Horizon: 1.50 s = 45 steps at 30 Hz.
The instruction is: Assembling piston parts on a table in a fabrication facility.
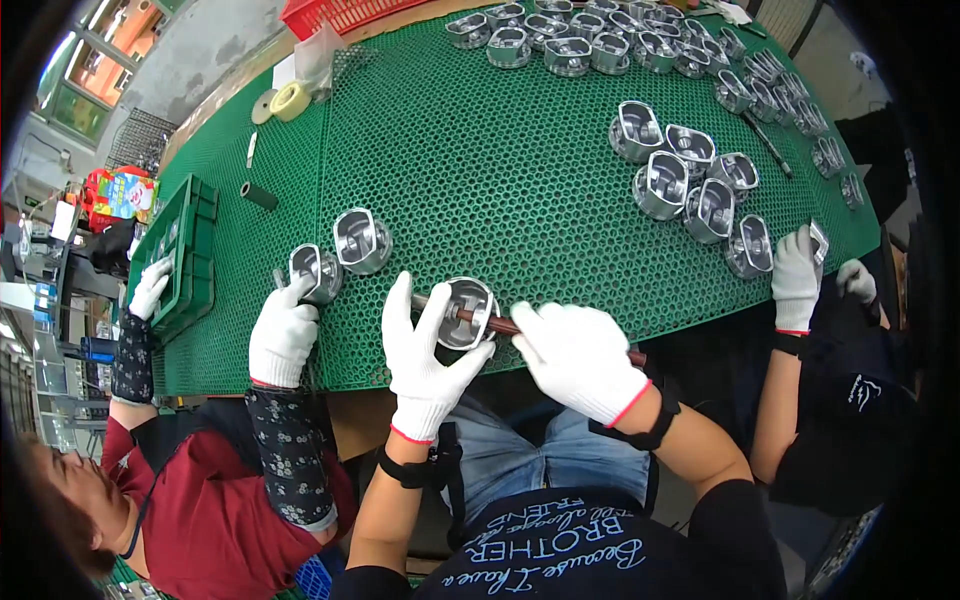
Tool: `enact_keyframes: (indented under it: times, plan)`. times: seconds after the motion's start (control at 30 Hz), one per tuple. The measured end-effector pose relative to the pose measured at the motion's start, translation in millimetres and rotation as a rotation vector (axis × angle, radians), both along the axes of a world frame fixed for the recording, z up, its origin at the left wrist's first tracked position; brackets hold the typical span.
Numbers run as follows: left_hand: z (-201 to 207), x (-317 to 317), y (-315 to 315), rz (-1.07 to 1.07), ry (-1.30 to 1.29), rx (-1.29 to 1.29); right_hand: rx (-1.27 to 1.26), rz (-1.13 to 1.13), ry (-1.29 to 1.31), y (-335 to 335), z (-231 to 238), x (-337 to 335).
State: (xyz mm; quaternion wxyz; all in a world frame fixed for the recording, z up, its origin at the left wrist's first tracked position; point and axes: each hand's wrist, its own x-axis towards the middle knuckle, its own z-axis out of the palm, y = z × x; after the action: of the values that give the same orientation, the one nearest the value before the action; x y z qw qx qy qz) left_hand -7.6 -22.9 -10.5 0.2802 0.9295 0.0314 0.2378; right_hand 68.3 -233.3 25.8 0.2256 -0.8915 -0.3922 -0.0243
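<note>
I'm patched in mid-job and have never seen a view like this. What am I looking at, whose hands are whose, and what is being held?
This is one picture from a wide fisheye camera worn on a person's head, looking down, so straight edges bend near the rim. There is no machine, only gloved hands. The wearer's left hand grips a metal piston at the near edge of the green mesh table mat. The right hand holds a dark rod that runs through that piston. More pistons lie in a cluster to the right and along the far edge. A co-worker's hand on the left touches another piston; another co-worker's hand works on the right.
</note>
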Motion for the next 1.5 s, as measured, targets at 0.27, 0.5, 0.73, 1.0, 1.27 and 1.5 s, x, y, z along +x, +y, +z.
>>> enact_keyframes:
  times: [0.27, 0.5, 0.73, 1.0, 1.27, 1.5]
  plan:
    - [5.9, 0.6, 8.0, -0.043, -0.024, -0.068, 0.104, -0.158, 0.229, -107.0, -4.7, -18.1]
    - [24.7, -1.5, 13.6, -0.086, 0.051, -0.016, 0.598, -0.424, 1.007, -60.4, 12.7, 23.7]
    - [49.0, -22.8, 95.1, 0.2, -0.073, 0.047, 0.497, -0.38, 1.069, -64.5, 5.5, 37.6]
    - [12.8, -27.1, 212.0, 0.579, 0.105, 0.177, 0.566, -0.222, 0.837, -64.9, -5.0, 29.7]
    - [19.8, 3.6, 40.5, -0.112, 0.105, 0.307, 0.42, -0.311, 0.709, -74.7, 13.4, 35.4]
    - [27.2, -0.5, 48.0, -0.021, -0.023, 0.266, 0.541, -0.536, 0.719, -53.7, 12.4, 35.9]
